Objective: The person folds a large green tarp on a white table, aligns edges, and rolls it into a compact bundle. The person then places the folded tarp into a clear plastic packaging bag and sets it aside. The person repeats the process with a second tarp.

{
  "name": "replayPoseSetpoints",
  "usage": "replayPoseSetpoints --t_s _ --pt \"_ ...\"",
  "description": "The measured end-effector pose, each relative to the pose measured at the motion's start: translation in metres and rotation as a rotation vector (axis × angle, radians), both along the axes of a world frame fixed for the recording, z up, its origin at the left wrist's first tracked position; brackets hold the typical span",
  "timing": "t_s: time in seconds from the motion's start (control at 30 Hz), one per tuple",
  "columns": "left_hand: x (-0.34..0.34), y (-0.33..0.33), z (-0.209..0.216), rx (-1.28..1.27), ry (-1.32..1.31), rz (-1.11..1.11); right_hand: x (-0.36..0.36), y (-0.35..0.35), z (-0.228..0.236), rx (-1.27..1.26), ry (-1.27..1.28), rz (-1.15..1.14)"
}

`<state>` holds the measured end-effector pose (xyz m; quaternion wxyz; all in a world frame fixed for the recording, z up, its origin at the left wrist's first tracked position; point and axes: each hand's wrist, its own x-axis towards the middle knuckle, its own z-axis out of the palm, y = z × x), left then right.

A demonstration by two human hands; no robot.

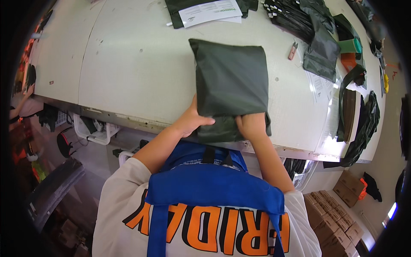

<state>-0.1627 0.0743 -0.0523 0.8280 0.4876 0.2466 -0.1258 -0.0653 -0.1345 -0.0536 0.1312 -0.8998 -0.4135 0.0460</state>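
A dark green fabric pouch (231, 79), roughly square, lies at the front edge of the table, its lower part hanging toward me. My left hand (191, 120) grips its lower left side, thumb on top and the other fingers beneath it. My right hand (251, 124) reaches into the fold at the lower right of the pouch. The upper layer covers most of its fingers, so I cannot see what they grip. Below the fold, a crumpled flap of the same green cloth (220, 132) shows between my hands.
Orange-handled thread snips (293, 51) lie to the right, near a pile of dark green pieces (321, 51). Printed sheets (209, 13) rest on green cloth at the back. A green roll (350, 46) is at the far right. White baskets (96, 130) hang below the table edge; cartons (334, 214) stand lower right.
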Motion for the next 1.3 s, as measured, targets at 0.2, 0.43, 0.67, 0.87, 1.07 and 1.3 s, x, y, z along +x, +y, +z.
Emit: replayPoseSetpoints --t_s 0.2,0.43,0.67,0.87,1.07,1.3 --pt "-0.011 0.025 0.003 0.075 0.022 -0.204 0.010 -0.055 0.029 0.388 0.764 -0.682" --pt "-0.047 0.015 0.017 0.093 0.073 -0.252 -0.021 -0.046 0.029 0.517 1.237 -0.921" --pt "0.035 0.087 0.042 -0.476 -0.171 -0.021 0.012 0.008 0.077 1.160 1.117 -1.000" --pt "0.040 0.067 0.009 -0.157 0.047 -0.187 -0.066 -0.013 0.063 0.293 1.458 -0.563" --pt "0.037 0.046 -0.016 1.085 -0.334 -0.147 0.050 0.020 0.073 0.312 0.319 -0.321" --pt "0.079 0.040 -0.004 0.999 -0.093 -0.404 0.163 0.037 0.017 0.188 0.614 -0.275"
